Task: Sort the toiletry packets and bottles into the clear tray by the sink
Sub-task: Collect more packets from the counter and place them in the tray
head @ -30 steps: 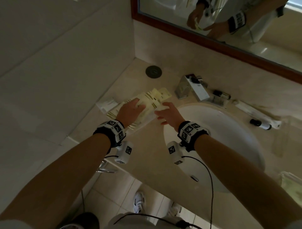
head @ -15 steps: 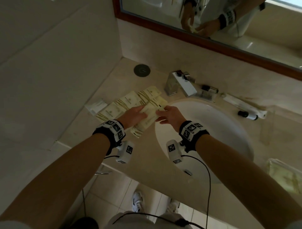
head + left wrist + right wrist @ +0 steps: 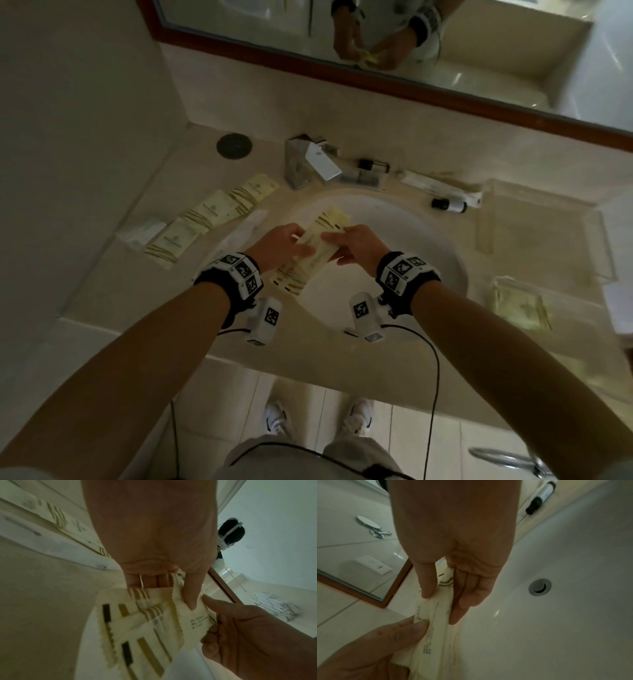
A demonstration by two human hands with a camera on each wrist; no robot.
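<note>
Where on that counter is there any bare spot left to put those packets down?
Bare counter lies in the back left corner around the round dark cap, and along the front edge left of the basin. Crowded: the row of packets left of the basin, and behind it the faucet and small bottles.

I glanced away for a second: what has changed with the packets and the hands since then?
Both hands lifted a stack of packets off the counter and brought it rightwards over the sink. The left hand and right hand now pinch it between them. Three packets stayed in a row on the counter; the bottle and tray have not moved.
</note>
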